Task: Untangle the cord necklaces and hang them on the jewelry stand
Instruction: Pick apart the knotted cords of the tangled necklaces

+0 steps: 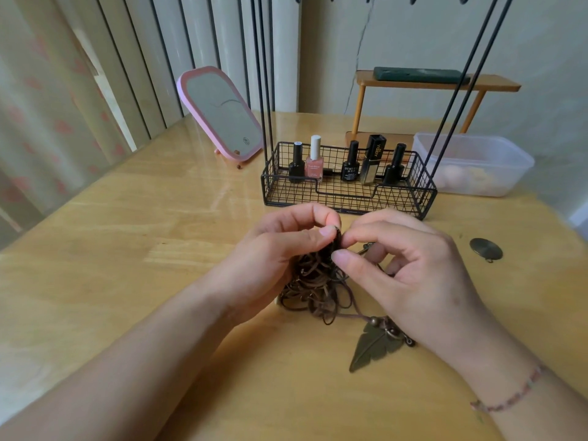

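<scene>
Left hand: the left hand [280,249] is up over the table [127,249], thumb and forefinger pinching the top of the cord tangle [315,281], just in front of the wire basket [346,183].
Right hand: the right hand [404,268] meets it fingertip to fingertip, thumb and forefinger nipping the same dark strand; the other fingers curl loosely. A beaded bracelet [509,396] sits on that wrist.
Cord tangle: a brown knot of looped cords, hanging from the pinch and spilling onto the table between the two hands, in front of the wire basket.
Leaf pendant: a bronze leaf pendant [372,348] lies flat on the table on the near side of the tangle, joined to it by a cord with small beads, partly under the right hand.
Round pendant: a round metal disc [485,248] lies alone on the table, to the front right of the wire basket, well apart from the tangle.
Jewelry stand: the wire basket is its base; thin black rods [264,90] rise from both ends out of the top of the view. Five small bottles [350,162] stand in the back of the basket.
Behind the basket: a pink mirror [219,113] leans to its left, a clear plastic box [471,163] sits just to its right, and a small wooden shelf [436,84] stands behind it.
</scene>
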`<state>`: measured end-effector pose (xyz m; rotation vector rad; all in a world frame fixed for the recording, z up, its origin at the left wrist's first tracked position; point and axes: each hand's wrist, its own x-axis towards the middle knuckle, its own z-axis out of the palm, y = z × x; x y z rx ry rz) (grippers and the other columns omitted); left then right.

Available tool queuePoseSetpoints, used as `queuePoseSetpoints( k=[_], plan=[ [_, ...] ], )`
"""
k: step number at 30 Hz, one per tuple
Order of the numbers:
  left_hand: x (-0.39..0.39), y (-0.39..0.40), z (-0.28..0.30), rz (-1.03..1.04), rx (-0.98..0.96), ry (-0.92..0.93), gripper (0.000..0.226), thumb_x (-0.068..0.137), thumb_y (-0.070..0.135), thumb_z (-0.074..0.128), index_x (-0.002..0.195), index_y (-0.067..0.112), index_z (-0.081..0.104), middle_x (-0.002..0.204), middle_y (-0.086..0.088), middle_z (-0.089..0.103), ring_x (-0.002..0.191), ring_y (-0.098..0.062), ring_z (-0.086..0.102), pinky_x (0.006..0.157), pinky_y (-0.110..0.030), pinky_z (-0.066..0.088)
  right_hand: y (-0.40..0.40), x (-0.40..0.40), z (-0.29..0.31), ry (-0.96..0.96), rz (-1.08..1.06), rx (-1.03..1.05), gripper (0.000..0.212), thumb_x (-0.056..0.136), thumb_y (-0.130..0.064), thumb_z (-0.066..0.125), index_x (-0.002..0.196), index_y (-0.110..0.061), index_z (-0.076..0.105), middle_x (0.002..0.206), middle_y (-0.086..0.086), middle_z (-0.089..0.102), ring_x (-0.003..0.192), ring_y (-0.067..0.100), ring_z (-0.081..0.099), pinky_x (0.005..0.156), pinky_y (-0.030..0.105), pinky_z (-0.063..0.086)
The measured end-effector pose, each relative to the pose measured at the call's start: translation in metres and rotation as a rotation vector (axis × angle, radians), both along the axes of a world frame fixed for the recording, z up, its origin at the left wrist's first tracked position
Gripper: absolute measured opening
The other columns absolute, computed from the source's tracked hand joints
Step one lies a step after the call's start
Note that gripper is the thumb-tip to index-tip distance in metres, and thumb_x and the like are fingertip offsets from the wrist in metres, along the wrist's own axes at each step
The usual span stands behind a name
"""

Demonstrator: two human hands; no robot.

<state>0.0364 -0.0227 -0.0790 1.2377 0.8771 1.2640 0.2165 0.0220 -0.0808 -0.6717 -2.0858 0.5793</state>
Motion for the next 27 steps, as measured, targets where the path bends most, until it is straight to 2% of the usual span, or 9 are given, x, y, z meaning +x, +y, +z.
queuePoseSetpoints(
  k=[3,7,12,14,16,18,21,24,27],
  plan=[
    [0.001,0.001,-0.002,0.007,0.004,0.027,0.008,0.091,0.016,0.055,0.090,0.010,0.060,0.090,-0.014,0.050,0.083,-0.027,0.045,0.070,-0.034,0.042,0.000,0.001,0.000,0.048,-0.004,-0.045,0.006,0.080,-0.022,0.073,0.086,-0.023,0.075,0.092,-0.014,0.065,0.063,0.016,0.059,0.052,0.007,0.038],
    [0.003,0.002,-0.004,0.035,0.036,0.112,0.009,0.092,0.020,0.056,0.089,0.014,0.062,0.087,-0.013,0.052,0.080,-0.027,0.046,0.068,-0.033,0.041,0.000,0.002,0.003,0.034,-0.025,-0.030,0.017,0.078,-0.034,0.072,0.087,-0.021,0.075,0.093,-0.014,0.066,0.065,0.016,0.062,0.052,0.009,0.041],
    [0.002,0.005,-0.006,0.025,0.070,0.115,0.010,0.093,0.020,0.054,0.090,0.013,0.061,0.085,-0.016,0.050,0.077,-0.031,0.043,0.065,-0.036,0.039,0.002,0.002,0.001,0.056,-0.016,-0.141,0.003,0.080,-0.024,0.075,0.081,-0.027,0.074,0.086,-0.012,0.068,0.071,0.015,0.063,0.054,0.011,0.044],
    [0.002,0.006,-0.006,0.022,0.078,0.114,0.008,0.092,0.018,0.055,0.089,0.015,0.062,0.084,-0.016,0.051,0.075,-0.029,0.042,0.065,-0.035,0.039,0.003,0.003,0.005,0.153,0.039,-0.327,0.004,0.079,-0.029,0.071,0.079,-0.027,0.074,0.087,-0.008,0.070,0.076,0.010,0.065,0.061,0.020,0.052],
    [0.003,0.006,-0.006,0.012,0.104,0.134,0.006,0.092,0.015,0.056,0.089,0.015,0.061,0.082,-0.011,0.057,0.072,-0.022,0.050,0.066,-0.025,0.043,0.003,0.004,0.009,0.244,0.117,-0.508,0.010,0.079,-0.026,0.067,0.081,-0.018,0.074,0.089,0.003,0.071,0.080,0.009,0.065,0.071,0.026,0.055],
    [0.003,0.006,-0.006,-0.008,0.125,0.159,0.005,0.092,0.013,0.055,0.090,0.011,0.059,0.080,-0.002,0.063,0.073,-0.012,0.056,0.070,-0.018,0.046,0.004,0.005,0.012,0.201,0.157,-0.584,0.020,0.084,-0.025,0.059,0.081,-0.012,0.073,0.090,0.008,0.070,0.086,0.015,0.065,0.085,0.030,0.053],
    [0.004,0.005,-0.005,-0.056,0.144,0.195,0.008,0.095,0.010,0.050,0.092,0.008,0.056,0.078,0.004,0.067,0.077,-0.007,0.061,0.076,-0.016,0.046,0.002,0.006,0.013,0.071,0.217,-0.707,0.041,0.092,-0.039,0.049,0.088,-0.005,0.070,0.084,0.001,0.067,0.098,0.018,0.061,0.106,0.048,0.040],
    [0.005,0.003,-0.003,-0.070,0.161,0.269,0.011,0.098,0.011,0.046,0.095,0.003,0.054,0.078,0.002,0.066,0.078,-0.013,0.061,0.078,-0.024,0.048,0.000,0.007,0.016,0.009,0.211,-0.759,0.059,0.093,-0.059,0.049,0.090,-0.006,0.073,0.086,-0.014,0.070,0.106,-0.003,0.060,0.107,0.033,0.034],
    [0.009,0.000,-0.002,-0.017,0.233,0.416,0.019,0.100,0.013,0.043,0.099,-0.004,0.052,0.075,0.002,0.060,0.075,-0.017,0.055,0.078,-0.032,0.047,0.002,0.010,0.021,0.029,0.248,-0.660,0.052,0.086,-0.054,0.056,0.071,-0.007,0.072,0.084,-0.014,0.067,0.095,-0.002,0.062,0.091,0.025,0.038]
  ],
)
